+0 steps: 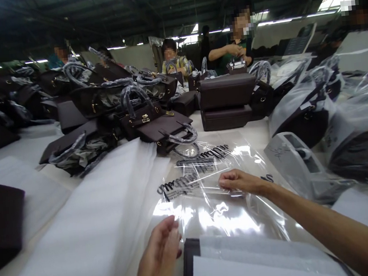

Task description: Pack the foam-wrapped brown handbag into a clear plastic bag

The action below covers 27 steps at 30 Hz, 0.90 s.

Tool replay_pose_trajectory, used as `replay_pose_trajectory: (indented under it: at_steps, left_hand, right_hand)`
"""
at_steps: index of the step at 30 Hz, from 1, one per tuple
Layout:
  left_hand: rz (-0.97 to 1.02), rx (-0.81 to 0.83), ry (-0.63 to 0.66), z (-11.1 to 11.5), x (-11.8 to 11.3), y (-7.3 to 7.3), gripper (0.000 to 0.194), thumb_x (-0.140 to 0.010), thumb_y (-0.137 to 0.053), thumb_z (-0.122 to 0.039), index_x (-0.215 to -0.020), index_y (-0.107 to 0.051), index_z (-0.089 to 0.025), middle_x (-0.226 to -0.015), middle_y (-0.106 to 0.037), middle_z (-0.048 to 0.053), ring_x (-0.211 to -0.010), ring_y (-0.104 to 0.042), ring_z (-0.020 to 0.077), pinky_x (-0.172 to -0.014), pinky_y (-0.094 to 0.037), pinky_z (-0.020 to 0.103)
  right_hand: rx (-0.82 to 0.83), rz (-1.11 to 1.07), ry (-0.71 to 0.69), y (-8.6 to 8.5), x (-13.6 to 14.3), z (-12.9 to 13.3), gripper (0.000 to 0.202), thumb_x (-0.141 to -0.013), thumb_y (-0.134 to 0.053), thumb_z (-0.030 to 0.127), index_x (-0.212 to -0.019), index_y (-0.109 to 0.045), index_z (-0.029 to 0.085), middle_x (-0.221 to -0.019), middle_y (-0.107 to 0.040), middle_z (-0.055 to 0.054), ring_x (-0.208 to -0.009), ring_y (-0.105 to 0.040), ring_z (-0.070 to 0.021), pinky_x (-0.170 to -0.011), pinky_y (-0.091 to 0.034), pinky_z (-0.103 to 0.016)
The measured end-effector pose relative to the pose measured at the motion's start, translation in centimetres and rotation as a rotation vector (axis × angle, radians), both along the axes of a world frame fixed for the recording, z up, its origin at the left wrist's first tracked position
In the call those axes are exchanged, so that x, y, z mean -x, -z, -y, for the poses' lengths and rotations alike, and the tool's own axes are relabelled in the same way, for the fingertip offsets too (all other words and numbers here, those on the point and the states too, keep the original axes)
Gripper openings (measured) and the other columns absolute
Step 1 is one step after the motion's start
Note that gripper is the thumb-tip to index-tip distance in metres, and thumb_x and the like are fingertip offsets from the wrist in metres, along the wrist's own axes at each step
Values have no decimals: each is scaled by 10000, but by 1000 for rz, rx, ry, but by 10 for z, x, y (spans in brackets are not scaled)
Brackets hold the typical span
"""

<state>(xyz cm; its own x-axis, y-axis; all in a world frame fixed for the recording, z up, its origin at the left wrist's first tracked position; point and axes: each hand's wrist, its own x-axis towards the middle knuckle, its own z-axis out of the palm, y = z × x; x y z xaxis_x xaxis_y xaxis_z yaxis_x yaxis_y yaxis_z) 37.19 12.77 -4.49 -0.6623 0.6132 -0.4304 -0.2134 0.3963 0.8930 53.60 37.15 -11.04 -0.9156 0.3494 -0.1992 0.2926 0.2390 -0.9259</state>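
Observation:
Clear plastic bags [210,209] printed with black lettering lie in front of me, shiny with reflections. My right hand [240,181] has its fingers closed in a pinch on the plastic, near the middle of the top bag. My left hand [159,257] is beside the bags' near left edge, its fingers loosely bent and apart from the thumb, and I see nothing held in it. At the bottom edge, between my arms, is a dark brown panel [191,263] with white sheets [261,269] over it.
White foam sheets [81,221] are stacked at left. Brown handbags [156,123] with wrapped handles crowd the far side. Bagged handbags [308,117] and a grey tape dispenser-like device [297,162] stand at right. Two people [173,58] work across the table, among others.

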Motion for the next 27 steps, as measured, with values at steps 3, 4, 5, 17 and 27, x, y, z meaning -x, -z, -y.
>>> replay_pose_trajectory:
  at_steps: [3,4,5,17,27]
  left_hand:
    - [104,102,202,-38,8,-2,551,-695,-528,-612,-969,-606,-142,-985,-644,105,-723,-599,181,-551,-413,249]
    - [117,110,262,-48,10,0,548,-692,-530,-608,-942,-611,-127,-963,-649,112,-657,-587,158,-507,-369,230]
    - [119,106,312,-58,12,3,538,-689,-539,-594,-935,-612,-121,-955,-653,114,-613,-573,137,-484,-332,218]
    - [-25,-133,398,-92,12,41,281,-715,-592,-404,-674,-568,-128,-649,-610,14,-614,-551,120,-581,-385,233]
    - [-38,-198,427,-81,18,58,296,-741,-570,-421,-689,-601,-131,-717,-647,38,-693,-589,141,-650,-447,245]
  right_hand:
    - [-37,-25,-24,-10,4,5,382,-882,-397,473,-733,-487,133,-633,-412,33,-542,-384,-60,-529,-363,-201]
    - [-66,-33,-30,-13,5,9,378,-876,-413,471,-737,-506,132,-639,-426,28,-552,-394,-65,-533,-363,-204]
    - [-102,-39,-34,-16,7,13,369,-867,-434,467,-745,-530,132,-652,-448,20,-569,-410,-73,-540,-363,-209]
    - [-949,131,-45,-43,13,65,473,-697,-600,593,-839,-518,150,-734,-574,-41,-615,-481,-154,-532,-311,-257]
    - [-590,51,3,-32,-5,48,314,-893,-435,340,-700,-594,149,-652,-582,-4,-574,-504,-90,-550,-362,-203]
